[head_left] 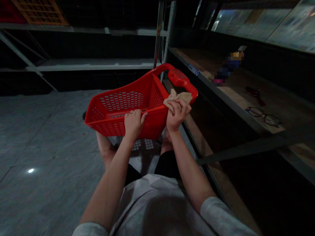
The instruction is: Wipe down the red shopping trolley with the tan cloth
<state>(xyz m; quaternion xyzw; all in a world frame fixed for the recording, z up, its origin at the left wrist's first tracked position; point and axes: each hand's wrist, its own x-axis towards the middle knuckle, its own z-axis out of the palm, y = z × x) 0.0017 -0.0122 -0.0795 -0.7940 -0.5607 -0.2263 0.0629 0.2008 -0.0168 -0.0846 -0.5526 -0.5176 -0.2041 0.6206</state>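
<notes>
In front of my knees stands a red plastic shopping basket [155, 126] with perforated sides and a raised handle at its right end. My left hand [134, 123] is closed over the near rim, fingers inside and thumb along the edge. A beige cloth [184, 97] is bunched under the fingers of my right hand [177, 113], which presses it on the rim by the handle. Part of the cloth sticks up beyond the fingertips. The basket's underside is mostly hidden.
To the right, a shelf board [236, 98] carries a pair of glasses [264, 116], a dark red object [256, 95] and a blurred-out item [227, 67]. Metal racking [98, 65] runs along the back, with an orange crate [43, 11] on top. Grey floor [49, 137] lies to the left.
</notes>
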